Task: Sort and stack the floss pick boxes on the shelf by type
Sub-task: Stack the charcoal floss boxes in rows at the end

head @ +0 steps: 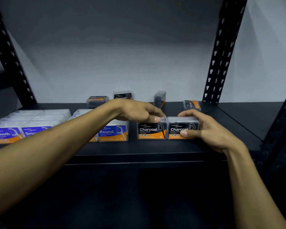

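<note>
I have two Charcoal boxes side by side at the front of the shelf [139, 151]. My left hand [139, 111] reaches across and pinches the top edge of the left Charcoal box [151, 131]; my right hand [203, 128] is curled round the right Charcoal box [180, 128], thumb on its label and fingers over its top. The two boxes touch, labels facing me.

By my reading the sorting is well past halfway. The Smooth boxes [5, 134] sit grouped at the far left, white lids in rows behind them, and the Round box [113, 133] stands just beside the Charcoal pair, its row partly hidden by my left forearm.

What is left lies at the back: four loose Charcoal boxes. One lies flat [97, 100], one stands upright [122, 95] behind my left hand, one stands on end [160, 98], and one lies tilted at the right [192, 105]. These need bringing forward to join or stack on the front pair. Nothing sits on the pair yet, so I judge the Charcoal stacking barely begun.
</note>
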